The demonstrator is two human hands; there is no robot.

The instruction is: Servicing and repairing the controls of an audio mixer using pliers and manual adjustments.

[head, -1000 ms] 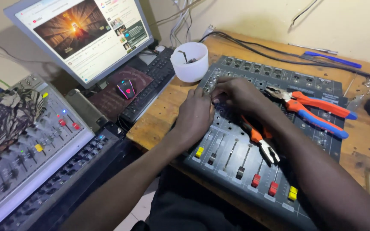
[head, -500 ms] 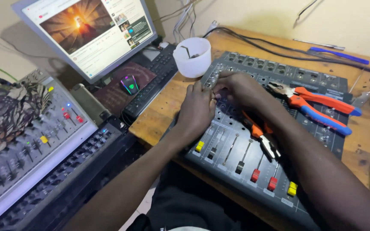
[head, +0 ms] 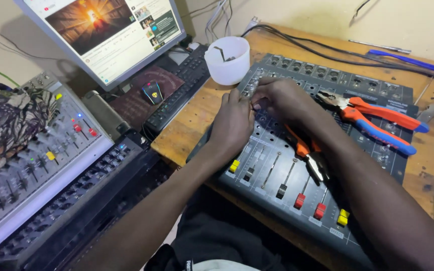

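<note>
A dark grey audio mixer (head: 357, 95) lies on a wooden table (head: 187, 125), with coloured fader caps along its near edge. My left hand (head: 234, 120) rests on its left side, fingers pinched at a small part near the knob rows. My right hand (head: 282, 98) meets it there, fingertips curled on the same spot; what they pinch is too small to name. Small orange-handled pliers (head: 307, 150) lie on the faders under my right forearm. Larger red-and-blue pliers (head: 377, 120) lie on the mixer's right part.
A white plastic cup (head: 227, 60) holding small parts stands left of the mixer. A monitor (head: 111, 30), keyboard (head: 182, 85) and mouse (head: 152, 93) sit beyond. A second mixer (head: 31, 160) is at the left, a patterned cloth (head: 6, 120) on it. Cables (head: 327, 52) and a blue tool (head: 403, 59) lie behind.
The view has shifted slightly. Both hands stay together at the same place on the mixer's upper left, with only small finger movements.
</note>
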